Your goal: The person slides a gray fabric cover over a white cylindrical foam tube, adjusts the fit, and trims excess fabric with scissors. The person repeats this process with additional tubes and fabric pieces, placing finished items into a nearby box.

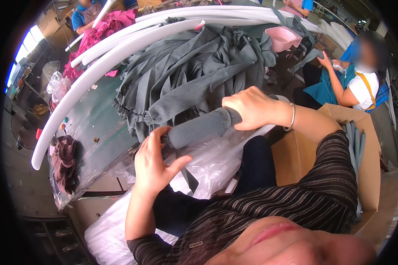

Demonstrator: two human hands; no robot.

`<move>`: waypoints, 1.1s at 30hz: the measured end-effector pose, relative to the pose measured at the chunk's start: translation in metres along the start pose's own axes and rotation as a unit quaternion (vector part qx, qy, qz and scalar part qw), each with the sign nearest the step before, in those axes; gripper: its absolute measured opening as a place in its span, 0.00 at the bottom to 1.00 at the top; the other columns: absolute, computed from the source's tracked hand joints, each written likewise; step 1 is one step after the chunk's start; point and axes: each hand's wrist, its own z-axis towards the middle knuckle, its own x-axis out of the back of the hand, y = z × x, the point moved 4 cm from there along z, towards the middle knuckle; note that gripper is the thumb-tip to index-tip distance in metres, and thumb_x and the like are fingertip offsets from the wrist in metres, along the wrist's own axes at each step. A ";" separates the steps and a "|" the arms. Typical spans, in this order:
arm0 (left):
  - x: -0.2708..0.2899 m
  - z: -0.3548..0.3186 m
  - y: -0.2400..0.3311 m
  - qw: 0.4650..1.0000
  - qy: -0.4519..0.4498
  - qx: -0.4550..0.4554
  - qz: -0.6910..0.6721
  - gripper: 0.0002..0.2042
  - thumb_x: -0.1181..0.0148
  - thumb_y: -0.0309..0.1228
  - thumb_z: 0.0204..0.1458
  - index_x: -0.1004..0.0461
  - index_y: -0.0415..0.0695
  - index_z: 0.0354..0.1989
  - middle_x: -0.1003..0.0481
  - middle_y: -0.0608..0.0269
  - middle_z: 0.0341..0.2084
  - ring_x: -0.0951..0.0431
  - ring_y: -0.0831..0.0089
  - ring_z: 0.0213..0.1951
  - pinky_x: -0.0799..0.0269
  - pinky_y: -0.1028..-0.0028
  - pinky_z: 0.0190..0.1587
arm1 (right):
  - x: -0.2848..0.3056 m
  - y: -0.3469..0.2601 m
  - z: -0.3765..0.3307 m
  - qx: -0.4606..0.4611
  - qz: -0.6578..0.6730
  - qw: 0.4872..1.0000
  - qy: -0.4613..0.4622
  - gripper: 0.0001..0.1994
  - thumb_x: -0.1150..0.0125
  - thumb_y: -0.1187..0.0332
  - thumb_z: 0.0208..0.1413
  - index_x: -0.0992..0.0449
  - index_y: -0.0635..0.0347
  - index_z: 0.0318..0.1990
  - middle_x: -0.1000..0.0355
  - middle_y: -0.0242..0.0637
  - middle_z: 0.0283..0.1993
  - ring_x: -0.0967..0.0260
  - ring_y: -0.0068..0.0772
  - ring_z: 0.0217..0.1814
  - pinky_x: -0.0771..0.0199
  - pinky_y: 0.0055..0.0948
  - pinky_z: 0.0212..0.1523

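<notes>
A grey fabric sleeve [197,130], rolled or bunched into a thick tube shape, lies across in front of me at the edge of the work table. My right hand [254,108] is closed around its right end, where the cloth is gathered in folds. At the other end is my left hand [152,161], thumb wide apart from the fingers, its fingertips at or against the cloth without wrapping it. What is inside the sleeve is hidden. Just beyond it rises a big heap of grey fabric strips [199,73], with one long strip on top.
Long white foam tubes [93,75] curve around the heap on the green table [93,128]. A pink plastic container [282,39] stands behind right, pink cloth [104,33] far left. Clear plastic wrap [203,170] hangs below my hands. A cardboard box [369,172] and a seated co-worker are right.
</notes>
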 end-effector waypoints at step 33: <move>0.041 -0.017 -0.023 0.941 -0.041 0.038 0.332 0.22 0.34 0.25 0.32 0.29 0.45 0.41 0.24 0.58 0.33 0.23 0.55 0.38 0.27 0.62 0.40 | 0.018 0.044 -0.039 0.043 -0.088 0.979 0.180 0.23 0.29 0.72 0.29 0.29 0.55 0.39 0.27 0.38 0.36 0.27 0.46 0.39 0.27 0.37 0.38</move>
